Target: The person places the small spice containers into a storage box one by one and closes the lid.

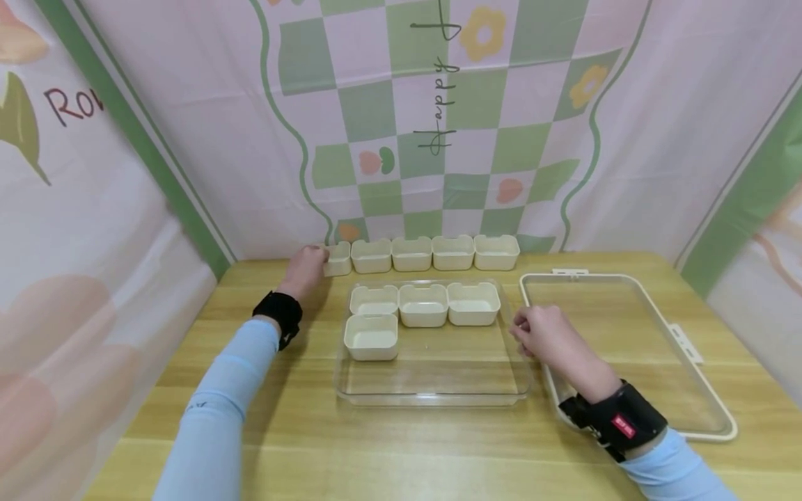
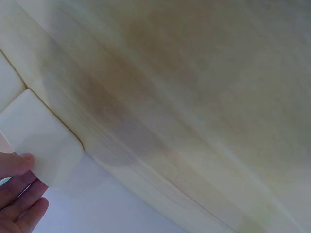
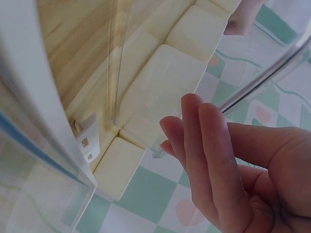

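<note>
My left hand pinches the leftmost small cream bin of the back row by its rim. In the left wrist view its thumb lies against the wall of that bin. My right hand hovers with loosely bent fingers at the right side of the clear tray, overlapping the lid's left edge. Nothing shows between the fingers of the right hand in the right wrist view. Inside the tray, three cream bins stand along the back, with another bin in front at left.
A clear lid with a white rim and side latches lies flat at the right. Other cream bins line the table's back edge, against a patterned cloth. Similar cloths hang at both sides of the wooden table.
</note>
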`<state>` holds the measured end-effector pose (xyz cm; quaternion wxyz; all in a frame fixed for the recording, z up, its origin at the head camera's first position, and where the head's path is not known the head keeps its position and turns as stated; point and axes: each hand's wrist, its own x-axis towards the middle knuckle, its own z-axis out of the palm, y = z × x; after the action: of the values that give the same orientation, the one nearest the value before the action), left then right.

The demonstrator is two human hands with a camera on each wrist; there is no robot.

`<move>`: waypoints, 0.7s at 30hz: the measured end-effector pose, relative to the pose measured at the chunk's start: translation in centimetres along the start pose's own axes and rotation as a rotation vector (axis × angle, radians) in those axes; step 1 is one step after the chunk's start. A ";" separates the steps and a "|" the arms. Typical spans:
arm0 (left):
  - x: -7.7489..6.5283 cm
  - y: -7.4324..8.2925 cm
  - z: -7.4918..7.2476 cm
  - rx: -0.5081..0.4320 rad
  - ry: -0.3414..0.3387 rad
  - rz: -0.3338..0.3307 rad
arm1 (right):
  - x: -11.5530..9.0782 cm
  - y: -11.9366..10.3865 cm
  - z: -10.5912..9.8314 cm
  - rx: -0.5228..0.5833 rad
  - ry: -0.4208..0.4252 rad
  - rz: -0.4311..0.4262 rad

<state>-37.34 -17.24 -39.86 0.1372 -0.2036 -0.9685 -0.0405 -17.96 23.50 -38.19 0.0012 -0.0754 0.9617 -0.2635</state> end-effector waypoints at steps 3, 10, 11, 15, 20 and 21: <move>0.1 0.0 0.0 -0.002 -0.010 -0.006 | 0.0 -0.1 -0.1 -0.003 -0.001 0.001; 0.2 0.1 0.0 -0.010 -0.034 -0.026 | -0.1 -0.2 -0.1 -0.018 0.001 -0.006; 0.2 0.1 0.1 -0.010 -0.037 -0.027 | -0.1 -0.2 -0.1 -0.020 0.001 -0.007; 0.1 0.0 0.1 -0.012 -0.046 -0.028 | -0.1 -0.1 0.0 -0.026 0.001 -0.011; 0.0 0.0 -0.2 -0.004 -0.027 -0.022 | 0.0 0.0 0.0 -0.013 0.002 -0.007; 0.0 0.0 -0.4 -0.002 -0.018 -0.019 | 0.0 0.0 0.0 -0.009 0.001 -0.005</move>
<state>-37.21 -17.28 -39.50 0.1279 -0.1949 -0.9716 -0.0411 -17.94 23.54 -38.21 -0.0003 -0.0779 0.9626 -0.2594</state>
